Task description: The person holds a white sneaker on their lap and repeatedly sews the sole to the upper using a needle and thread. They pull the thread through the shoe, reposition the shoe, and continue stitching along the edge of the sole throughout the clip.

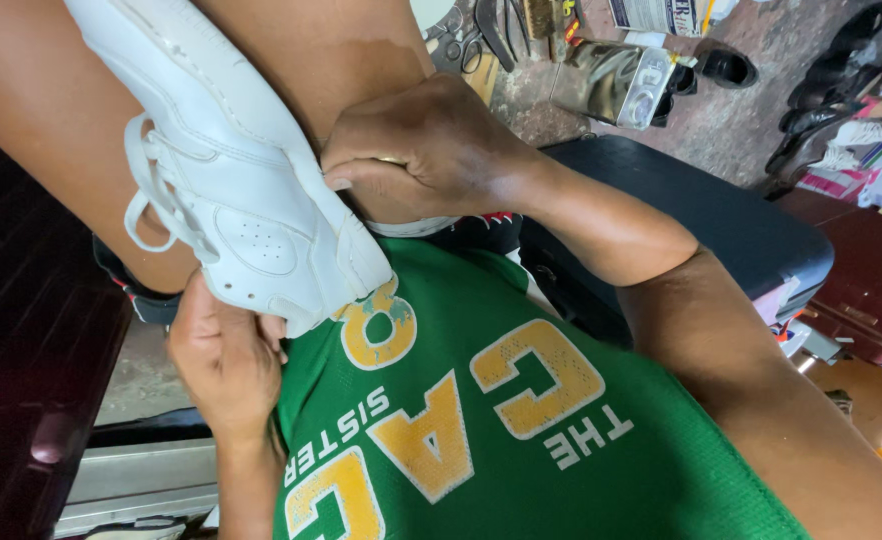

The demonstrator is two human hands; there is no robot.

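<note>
Hands are gripping white sneaker (231, 190) against the knee.
Left hand (223, 365) is closing under its toe for support; right hand (426, 150) is pinching its edge.

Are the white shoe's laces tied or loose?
Loose. The laces hang in open loops off the shoe, with no knot showing.

Stained concrete floor (751, 40), dark padded bench (731, 230), maroon suitcase (876, 290), dark shoes (821, 90) scattered, daylight.

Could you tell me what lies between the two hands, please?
In the head view, the white sneaker lies between the left hand and right hand; both grip it.
</note>
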